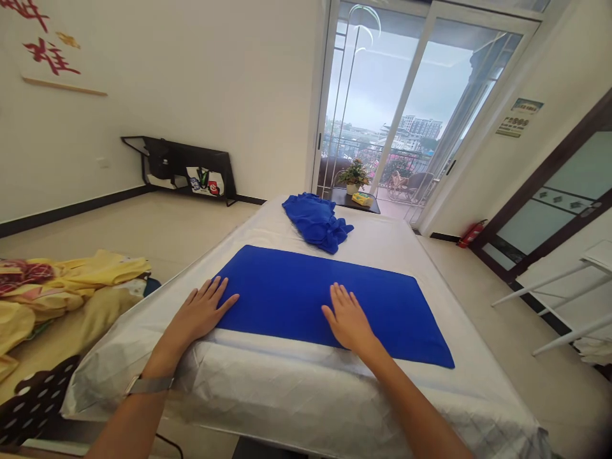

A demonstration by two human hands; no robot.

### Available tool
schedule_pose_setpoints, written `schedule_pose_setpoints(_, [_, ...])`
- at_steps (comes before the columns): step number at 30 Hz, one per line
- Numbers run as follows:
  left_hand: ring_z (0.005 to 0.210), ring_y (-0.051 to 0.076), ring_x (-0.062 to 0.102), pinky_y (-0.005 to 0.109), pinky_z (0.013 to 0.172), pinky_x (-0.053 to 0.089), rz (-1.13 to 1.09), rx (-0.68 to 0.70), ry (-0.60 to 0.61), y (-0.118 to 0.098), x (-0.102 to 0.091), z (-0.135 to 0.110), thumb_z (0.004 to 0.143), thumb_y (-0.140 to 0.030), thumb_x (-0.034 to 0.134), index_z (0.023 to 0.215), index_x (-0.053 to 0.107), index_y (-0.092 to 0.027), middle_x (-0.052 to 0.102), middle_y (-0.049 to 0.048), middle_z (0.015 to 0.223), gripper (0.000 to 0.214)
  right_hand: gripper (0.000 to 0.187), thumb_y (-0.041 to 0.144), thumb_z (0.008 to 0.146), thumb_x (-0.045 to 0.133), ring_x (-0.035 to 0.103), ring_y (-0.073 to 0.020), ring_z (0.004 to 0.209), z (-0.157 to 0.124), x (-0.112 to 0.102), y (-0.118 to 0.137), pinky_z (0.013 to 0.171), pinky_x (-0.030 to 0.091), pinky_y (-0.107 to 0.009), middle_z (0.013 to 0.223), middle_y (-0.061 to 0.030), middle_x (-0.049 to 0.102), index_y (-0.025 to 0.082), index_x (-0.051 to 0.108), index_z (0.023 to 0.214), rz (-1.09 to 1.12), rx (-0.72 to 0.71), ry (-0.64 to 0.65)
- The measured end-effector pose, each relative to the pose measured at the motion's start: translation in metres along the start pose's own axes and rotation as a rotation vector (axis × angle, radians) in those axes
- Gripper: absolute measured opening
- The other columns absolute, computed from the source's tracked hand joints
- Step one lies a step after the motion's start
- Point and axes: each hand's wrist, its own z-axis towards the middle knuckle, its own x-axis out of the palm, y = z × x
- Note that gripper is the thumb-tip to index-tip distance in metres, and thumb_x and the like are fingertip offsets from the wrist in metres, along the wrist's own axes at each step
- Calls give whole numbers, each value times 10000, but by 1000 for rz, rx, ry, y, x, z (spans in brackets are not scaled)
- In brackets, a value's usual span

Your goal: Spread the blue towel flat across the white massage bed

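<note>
Presently, from the head view, the left hand [201,312] and right hand [349,319] lie flat, fingers spread, grasping nothing; the right rests on a folded blue towel [296,299], the left at its near-left edge; the towel lies on a white-sheeted bed [268,408]; a crumpled blue towel [315,222] sits farther along, well apart; yellow cloth [62,280] lies beside the bed.

A smooth royal-blue rectangular cloth [329,306] lies on a white sheet with faint diamond quilting [296,408], a crumpled royal-blue cloth [315,220] lies far, and yellow patterned fabric [90,271] lies near left.
</note>
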Motion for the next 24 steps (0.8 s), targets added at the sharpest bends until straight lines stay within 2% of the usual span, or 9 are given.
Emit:
schedule_pose_setpoints(3, [1563,333,223,562,1221,276,41,46,-2,1,0,-2,994,-448,300,1569,430,-238,280,63,1685,625,790,583,1056,119,87,-230,1587,21,12,15,1286,80,-426,1708,-115,128,62,171,1647,26,13,40])
schedule_pose_setpoints(7, [1562,347,221,582,1216,268,78,89,-8,5,3,-3,974,-383,317,1519,510,-284,290,41,1687,586,769,541,1062,96,78,-231,1588,23,24,-3,1285,59,-425,1709,-121,123,41,163,1643,-9,84,47])
schedule_pose_setpoints(11, [1561,354,217,593,1209,266,94,101,2,9,6,-2,967,-388,323,1519,507,-296,297,49,1686,589,772,554,1056,119,88,-225,1588,-1,22,-52,1285,66,-420,1711,-106,133,61,166,1648,-51,166,35])
schedule_pose_setpoints(19, [1559,358,225,609,1198,268,84,133,-7,19,18,2,946,-306,327,1442,591,-357,335,22,1673,564,782,557,1029,181,146,-219,1580,-69,9,-193,1287,124,-427,1707,-82,185,81,193,1649,-147,475,-68])
schedule_pose_setpoints(21, [1552,360,247,620,1193,275,83,133,-7,23,21,4,938,-300,344,1437,594,-364,345,26,1667,562,784,564,1024,178,164,-213,1577,-75,9,-212,1285,145,-427,1706,-67,190,94,194,1651,-157,506,-77])
schedule_pose_setpoints(24, [1551,357,250,629,1199,263,102,147,11,28,19,7,936,-283,362,1454,574,-362,350,33,1663,565,787,566,1023,159,155,-207,1578,-74,11,-220,1287,138,-424,1707,-56,176,93,185,1651,-172,511,-84])
